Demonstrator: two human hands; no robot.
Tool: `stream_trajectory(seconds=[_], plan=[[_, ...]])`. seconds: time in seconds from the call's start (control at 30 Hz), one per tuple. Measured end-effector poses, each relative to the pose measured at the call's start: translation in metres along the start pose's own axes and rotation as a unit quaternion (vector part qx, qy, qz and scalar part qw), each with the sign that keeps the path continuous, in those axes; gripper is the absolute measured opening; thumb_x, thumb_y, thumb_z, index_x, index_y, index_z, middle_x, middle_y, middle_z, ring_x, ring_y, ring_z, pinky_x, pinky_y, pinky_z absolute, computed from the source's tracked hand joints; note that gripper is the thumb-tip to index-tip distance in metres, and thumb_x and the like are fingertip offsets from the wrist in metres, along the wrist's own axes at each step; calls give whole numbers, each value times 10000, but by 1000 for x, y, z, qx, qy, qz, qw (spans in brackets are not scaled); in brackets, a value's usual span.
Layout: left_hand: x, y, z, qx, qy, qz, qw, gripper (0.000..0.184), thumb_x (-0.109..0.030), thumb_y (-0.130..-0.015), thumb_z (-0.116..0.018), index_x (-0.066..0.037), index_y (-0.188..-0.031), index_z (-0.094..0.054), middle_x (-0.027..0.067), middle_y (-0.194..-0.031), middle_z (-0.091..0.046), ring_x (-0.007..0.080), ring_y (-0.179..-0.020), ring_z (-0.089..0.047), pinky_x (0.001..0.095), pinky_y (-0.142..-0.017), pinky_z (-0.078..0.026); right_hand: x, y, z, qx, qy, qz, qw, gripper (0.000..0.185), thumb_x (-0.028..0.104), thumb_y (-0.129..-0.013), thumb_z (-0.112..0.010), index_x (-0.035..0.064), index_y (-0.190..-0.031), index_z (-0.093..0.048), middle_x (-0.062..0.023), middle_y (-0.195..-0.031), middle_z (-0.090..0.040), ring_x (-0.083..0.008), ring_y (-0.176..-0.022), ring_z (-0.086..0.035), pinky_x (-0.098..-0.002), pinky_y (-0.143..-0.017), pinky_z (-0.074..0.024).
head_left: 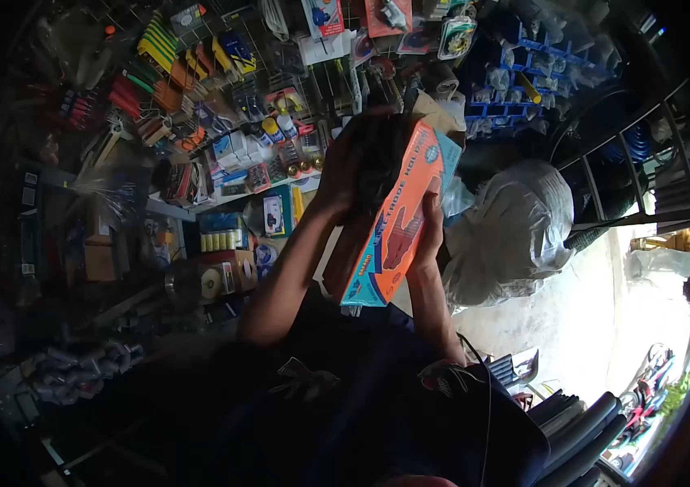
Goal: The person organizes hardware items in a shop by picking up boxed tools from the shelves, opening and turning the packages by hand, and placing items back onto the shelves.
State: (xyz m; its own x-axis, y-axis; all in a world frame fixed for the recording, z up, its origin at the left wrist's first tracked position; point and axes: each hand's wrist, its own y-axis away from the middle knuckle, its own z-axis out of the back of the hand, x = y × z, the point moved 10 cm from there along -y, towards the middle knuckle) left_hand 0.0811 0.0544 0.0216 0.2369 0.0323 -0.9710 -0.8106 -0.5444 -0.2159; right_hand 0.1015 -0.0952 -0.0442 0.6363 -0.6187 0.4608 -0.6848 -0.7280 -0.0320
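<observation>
An orange and teal box (pixel 403 219), printed "ELECTRODE HOLDER", stands tilted in front of my chest. My right hand (pixel 431 235) grips its right edge, with the fingers lying against the printed face. At the box's upper left is my left hand (pixel 340 183), in deep shadow. A dark shape (pixel 381 158) lies between it and the box; I cannot make out what it is. The fingers of my left hand are hidden in that darkness. A brown cardboard flap (pixel 440 109) shows at the upper end of the box.
Shelves ahead carry packaged tools, small bottles (pixel 280 127) and hanging goods. Blue parts bins (pixel 523 77) are at the upper right. A large white plastic sack (pixel 515 231) sits right of the box, near a metal rack (pixel 637 219). Dark tubes (pixel 580 430) lie at lower right.
</observation>
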Motion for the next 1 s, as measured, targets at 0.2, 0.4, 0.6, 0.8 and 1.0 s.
stream_trajectory(seconds=[0.2, 0.4, 0.6, 0.8, 1.0], plan=[[12, 53, -4, 12, 28, 71, 997, 500, -187, -970, -666, 3, -1406, -513, 101, -1308, -621, 168, -1209, -584, 331, -1080, -433, 22, -13, 7, 69, -43, 50, 995, 554, 479, -1055, -482, 44, -1397, -498, -130, -1243, -649, -216, -981, -711, -342, -778, -609], [52, 111, 9, 77, 133, 6, 988, 515, -271, -914, -762, -24, -1311, -546, 71, -1233, -618, 148, -1172, -585, 339, -1058, -453, 11, -13, 39, -36, 125, 32, 991, 661, 540, -1046, -472, 15, -1448, -452, -103, -1272, -639, -177, -1187, -603, -350, -1017, -489], [35, 88, 21, 72, 148, -5, 986, 542, -219, -889, -760, 5, -1330, -539, 74, -1220, -630, 141, -1141, -606, 320, -1026, -484, 61, -10, -40, -96, 563, 84, 816, 543, 341, -1041, -605, -61, -1389, -498, -117, -1082, -703, -140, -930, -658, -291, -791, -554], [-41, 88, -24, 110, -36, -61, 991, 686, -192, -882, -774, 10, -1466, -474, 142, -1422, -571, 230, -1333, -544, 358, -1145, -388, 36, 6, -3, -33, 262, 37, 964, 948, 543, -836, -791, 19, -1494, -352, -135, -1338, -578, -226, -1221, -604, -383, -1024, -503], [-48, 5, -24, 44, 20, -72, 996, 467, -66, -951, -589, -20, -1413, -533, 131, -1363, -614, 207, -1250, -592, 346, -1082, -446, -3, 49, -13, 16, 199, -26, 980, 628, 335, -823, -752, -7, -1286, -500, -63, -1034, -636, -123, -885, -644, -271, -773, -545]])
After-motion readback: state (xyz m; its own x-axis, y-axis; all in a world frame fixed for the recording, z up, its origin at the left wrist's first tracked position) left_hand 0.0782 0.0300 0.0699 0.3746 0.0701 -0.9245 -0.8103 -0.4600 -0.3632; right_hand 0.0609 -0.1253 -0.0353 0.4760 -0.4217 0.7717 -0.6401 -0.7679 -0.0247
